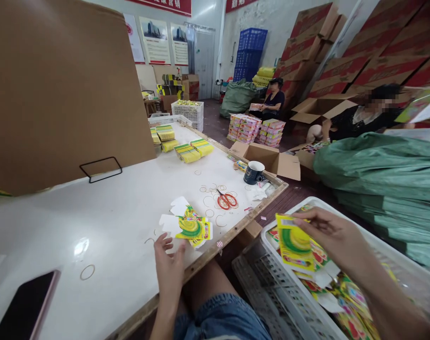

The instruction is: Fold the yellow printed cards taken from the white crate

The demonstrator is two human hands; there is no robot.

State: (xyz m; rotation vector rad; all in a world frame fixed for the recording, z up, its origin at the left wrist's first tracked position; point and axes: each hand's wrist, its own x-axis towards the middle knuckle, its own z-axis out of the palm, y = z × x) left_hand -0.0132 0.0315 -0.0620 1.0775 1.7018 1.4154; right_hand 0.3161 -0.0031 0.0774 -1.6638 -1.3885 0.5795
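My left hand (pixel 168 264) rests on the white table (pixel 105 222) near its front edge, fingers spread, touching the near corner of a small pile of flat yellow-green printed cards (pixel 188 226). My right hand (pixel 328 231) is over a white plastic crate (pixel 406 269) to my right, its fingers pinched on one yellow-green card (pixel 296 245) lifted above several more cards lying in the crate.
Red scissors (pixel 226 200) and loose rubber bands lie on the table, with a dark mug (pixel 253 172) at the far corner and a phone (pixel 25 307) near left. A big cardboard sheet (pixel 59 89) stands on the left. Two people sit among boxes behind; green sacks (pixel 385 189) lie at right.
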